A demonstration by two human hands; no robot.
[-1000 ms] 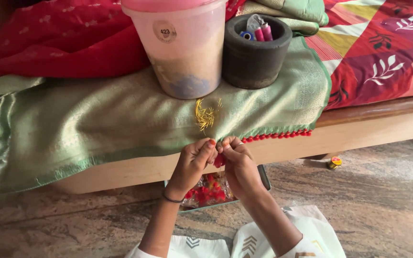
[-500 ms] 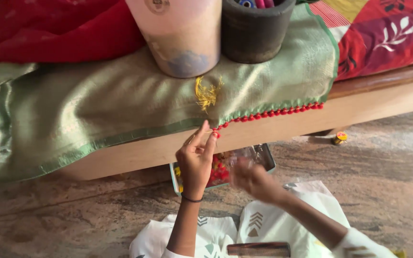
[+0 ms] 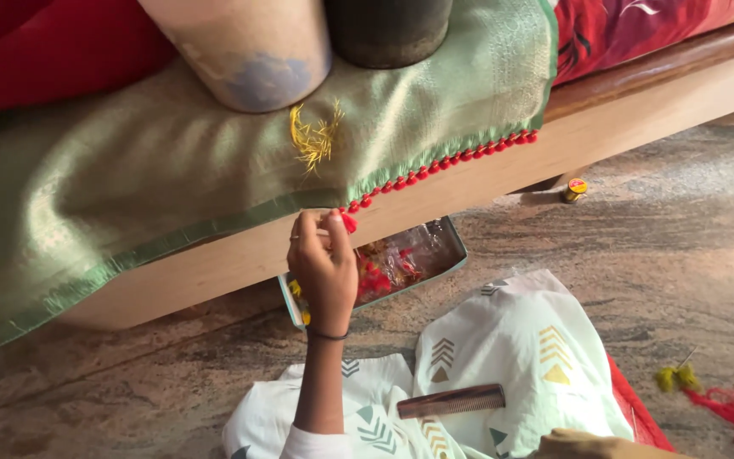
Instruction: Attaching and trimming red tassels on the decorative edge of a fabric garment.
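Note:
My left hand (image 3: 323,265) is raised to the hem of a green silk cloth (image 3: 112,195) that drapes over a wooden bed edge (image 3: 503,174). Its fingertips pinch a small red tassel (image 3: 347,222) at the left end of a row of red tassels (image 3: 452,160) along the hem. A black band sits on that wrist. Only a tan sliver of my right arm (image 3: 605,444) shows at the bottom edge; its fingers are out of sight. A brown comb (image 3: 452,400) lies on the white patterned cloth (image 3: 520,357) over my lap.
An open tin tray (image 3: 448,234) holding red and yellow threads sits on the stone floor under the bed edge. A translucent tub (image 3: 244,51) and a dark pot (image 3: 388,30) stand on the cloth beside a yellow thread tuft (image 3: 314,136). Loose tassels (image 3: 677,378) lie at right.
My right hand has left the hem and dropped down to the lower right, almost out of view. My left hand stays pinching at the hem. The camera has tilted down and closer.

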